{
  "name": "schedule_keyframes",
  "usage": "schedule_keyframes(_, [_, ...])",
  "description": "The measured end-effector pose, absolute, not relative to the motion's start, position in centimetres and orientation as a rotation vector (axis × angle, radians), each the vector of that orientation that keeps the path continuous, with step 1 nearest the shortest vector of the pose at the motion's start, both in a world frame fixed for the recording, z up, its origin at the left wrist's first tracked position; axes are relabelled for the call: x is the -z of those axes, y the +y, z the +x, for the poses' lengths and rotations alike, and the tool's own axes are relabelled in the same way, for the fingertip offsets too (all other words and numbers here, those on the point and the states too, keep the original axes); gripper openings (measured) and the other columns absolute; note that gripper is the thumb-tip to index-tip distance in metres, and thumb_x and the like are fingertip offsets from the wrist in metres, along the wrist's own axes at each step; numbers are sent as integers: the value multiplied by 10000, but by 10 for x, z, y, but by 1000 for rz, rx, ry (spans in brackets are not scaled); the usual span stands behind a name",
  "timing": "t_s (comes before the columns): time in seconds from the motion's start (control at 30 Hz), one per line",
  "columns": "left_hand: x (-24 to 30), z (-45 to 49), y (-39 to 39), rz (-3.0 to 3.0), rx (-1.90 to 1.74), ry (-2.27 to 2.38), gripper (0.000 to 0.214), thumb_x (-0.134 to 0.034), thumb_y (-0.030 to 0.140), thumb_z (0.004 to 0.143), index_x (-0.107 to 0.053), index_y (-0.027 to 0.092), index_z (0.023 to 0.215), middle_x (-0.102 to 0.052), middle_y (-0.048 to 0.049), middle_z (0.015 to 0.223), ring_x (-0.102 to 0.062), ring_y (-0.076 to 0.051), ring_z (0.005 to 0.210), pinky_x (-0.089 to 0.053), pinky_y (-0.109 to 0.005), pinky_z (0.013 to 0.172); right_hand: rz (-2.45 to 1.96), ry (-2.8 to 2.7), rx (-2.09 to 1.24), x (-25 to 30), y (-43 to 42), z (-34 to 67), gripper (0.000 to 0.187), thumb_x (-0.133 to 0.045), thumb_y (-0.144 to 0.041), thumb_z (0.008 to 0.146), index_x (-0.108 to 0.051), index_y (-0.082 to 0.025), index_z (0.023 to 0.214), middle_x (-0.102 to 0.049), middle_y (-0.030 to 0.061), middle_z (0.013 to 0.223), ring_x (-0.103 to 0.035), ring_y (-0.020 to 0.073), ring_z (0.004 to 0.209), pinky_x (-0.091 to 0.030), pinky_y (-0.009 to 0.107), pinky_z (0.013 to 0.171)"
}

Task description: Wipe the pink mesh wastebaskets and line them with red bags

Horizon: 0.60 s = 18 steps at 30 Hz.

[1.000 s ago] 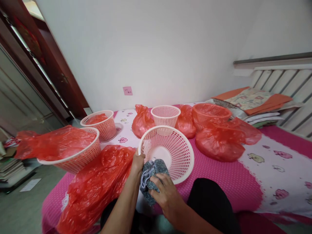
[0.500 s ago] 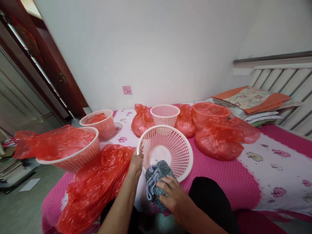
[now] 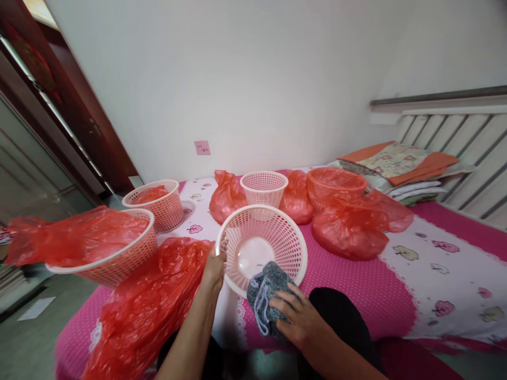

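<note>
My left hand is closed around the left rim of a pale pink plastic basket, which tilts toward me so its bare inside shows. In my right hand is a bundled grey, fuzzy cloth item with lavender cords, held at the basket's near rim. My fingers lie over its right side; the thumb is hidden, and the item's exact kind is unclear. To the left of the basket lies a crumpled red plastic bag, close to my left forearm.
On the left stand a basket topped by a red bag and another basket behind it. A small basket stands between red bags at the back. Rightward are a red-covered basket, a full red bag and folded textiles.
My right hand and the grey cloth item have moved slightly right along the basket's near rim. My left hand keeps its hold on the rim. The whole view has shifted a little.
</note>
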<state>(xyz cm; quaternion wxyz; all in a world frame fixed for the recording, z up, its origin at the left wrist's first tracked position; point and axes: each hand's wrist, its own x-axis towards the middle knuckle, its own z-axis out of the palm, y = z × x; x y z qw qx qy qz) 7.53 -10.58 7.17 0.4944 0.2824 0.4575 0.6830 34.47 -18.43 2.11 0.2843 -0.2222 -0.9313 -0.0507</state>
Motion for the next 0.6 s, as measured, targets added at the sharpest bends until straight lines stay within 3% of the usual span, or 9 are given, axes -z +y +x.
schedule_keyframes(0.17, [-70, 68, -108, 652, -1633, 1139, 666, -674, 47, 568, -691, 192, 1217, -770, -32, 906, -661, -129, 603, -545, -245, 579, -652, -2414, 226, -23, -172, 370, 256, -484, -84, 977, -697, -226, 998, -689, 67, 1325, -532, 250, 1348, -404, 578, 1192])
schedule_keyframes(0.33, [-67, 59, -109, 583, -1647, 1152, 550, -703, 33, 578, -718, 154, 1114, -775, -50, 870, -716, -170, 652, -578, -274, 589, -781, -2258, 305, -19, -144, 407, 303, -458, -53, 959, -705, -211, 1038, -654, 109, 1358, -523, 283, 1365, -469, 569, 1135])
schedule_keyframes(0.47, [-67, 52, -110, 571, -1619, 1156, 515, -634, -18, 552, -716, 136, 1036, -771, -46, 791, -727, -190, 608, -602, -298, 582, -1059, -1967, 119, -17, -113, 434, 416, -426, -39, 899, -718, -217, 1136, -584, 133, 1391, -559, 280, 1330, -506, 522, 1106])
schedule_keyframes(0.6, [-75, 48, -114, 510, -1622, 1104, 602, -543, -74, 514, -700, 132, 1057, -793, -67, 865, -762, -214, 689, -640, -324, 625, -1193, -1793, -63, -9, -73, 449, 454, -424, -82, 839, -728, -218, 1148, -566, 122, 1374, -562, 263, 1329, -453, 501, 1163])
